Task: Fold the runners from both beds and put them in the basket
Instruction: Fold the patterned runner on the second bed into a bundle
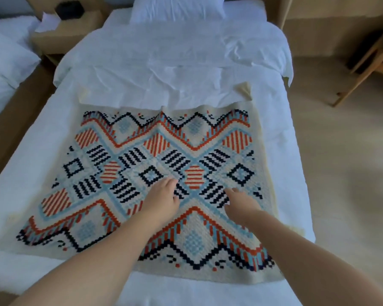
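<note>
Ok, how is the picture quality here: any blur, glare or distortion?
Head view: wide-angle distortion splays the bed edges; runner pattern sharp at centre; left hand and right hand slightly soft; floor at right smeared; light soft and even, no glare.

1 patterned runner (pixel 86 173). 2 beds: near bed (pixel 175 62), second bed (pixel 0 62) at the left edge. 2 hands: left hand (pixel 161 195), right hand (pixel 241 206). 1 pillow (pixel 177 7) on the near bed. 1 nightstand (pixel 75 32) between the beds, 1 dark object (pixel 70 9) on it
</note>
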Action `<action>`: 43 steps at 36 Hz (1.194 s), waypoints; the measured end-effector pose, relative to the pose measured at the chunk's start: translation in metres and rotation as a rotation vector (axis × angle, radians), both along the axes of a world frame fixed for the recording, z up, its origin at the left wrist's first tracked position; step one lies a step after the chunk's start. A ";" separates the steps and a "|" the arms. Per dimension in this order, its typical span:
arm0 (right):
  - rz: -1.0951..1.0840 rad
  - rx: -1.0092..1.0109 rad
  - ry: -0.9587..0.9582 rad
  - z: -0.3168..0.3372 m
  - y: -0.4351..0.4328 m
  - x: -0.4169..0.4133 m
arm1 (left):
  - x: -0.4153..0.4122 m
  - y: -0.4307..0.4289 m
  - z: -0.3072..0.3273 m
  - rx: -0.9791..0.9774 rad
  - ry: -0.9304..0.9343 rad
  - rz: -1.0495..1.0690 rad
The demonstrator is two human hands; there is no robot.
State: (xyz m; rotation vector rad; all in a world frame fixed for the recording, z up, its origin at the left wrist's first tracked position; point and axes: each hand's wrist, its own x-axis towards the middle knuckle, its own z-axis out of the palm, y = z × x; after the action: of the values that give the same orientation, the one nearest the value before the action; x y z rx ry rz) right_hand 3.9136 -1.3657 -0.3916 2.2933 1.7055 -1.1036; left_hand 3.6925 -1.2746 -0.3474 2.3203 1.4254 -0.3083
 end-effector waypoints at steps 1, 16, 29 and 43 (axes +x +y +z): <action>-0.008 -0.014 -0.010 -0.008 0.007 0.006 | 0.009 0.011 -0.011 -0.014 0.007 -0.021; -0.003 0.052 -0.295 -0.167 0.117 0.068 | 0.119 0.188 -0.224 0.091 0.042 -0.323; -0.074 0.247 -0.439 -0.209 0.268 0.178 | 0.172 0.265 -0.298 0.320 -0.104 -0.406; -0.026 0.315 -0.634 -0.162 0.374 0.249 | 0.174 0.271 -0.308 0.282 -0.106 -0.444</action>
State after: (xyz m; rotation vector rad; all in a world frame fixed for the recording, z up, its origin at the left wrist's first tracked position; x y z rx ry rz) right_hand 4.1622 -0.9912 -0.5539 2.4578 1.6523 -0.0598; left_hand 3.8664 -1.0033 -0.6556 2.8294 0.9401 -0.1059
